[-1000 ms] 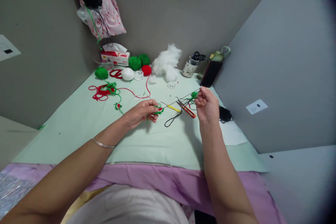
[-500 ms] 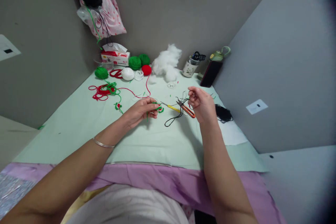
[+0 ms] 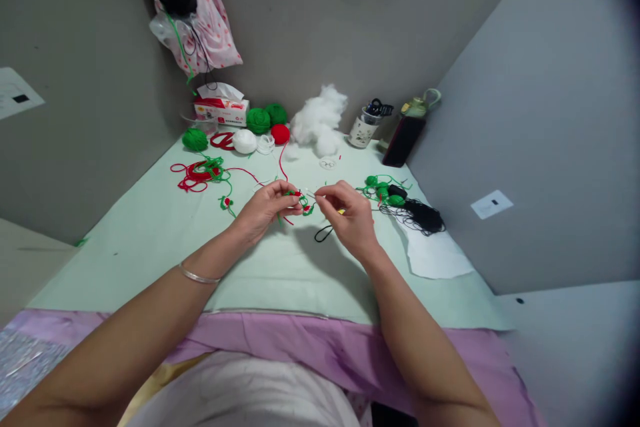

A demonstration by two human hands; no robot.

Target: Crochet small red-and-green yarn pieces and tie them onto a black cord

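Note:
My left hand (image 3: 267, 210) pinches a small crocheted piece (image 3: 306, 209) in red, white and green between thumb and fingers. Close beside it, my right hand (image 3: 350, 217) is closed in a pinch on a thin pale needle (image 3: 310, 194), whose tip points toward the piece. A red yarn tail hangs below my left fingers. Under my right hand a loop of black cord (image 3: 323, 235) shows, while the snips and the yellow-handled tool there are mostly covered. Another small crocheted piece (image 3: 227, 203) lies left of my left hand.
Balls of green, white and red yarn (image 3: 280, 134) stand at the back with a tissue box (image 3: 221, 111), white stuffing (image 3: 320, 121) and a pen cup (image 3: 364, 129). A phone (image 3: 404, 140) leans by a bottle at right. Black yarn (image 3: 424, 215) and small green pieces lie right.
My right hand has come down and left from its raised spot to beside the crocheted piece. It now covers the snips, and the small green pieces at right have come into view.

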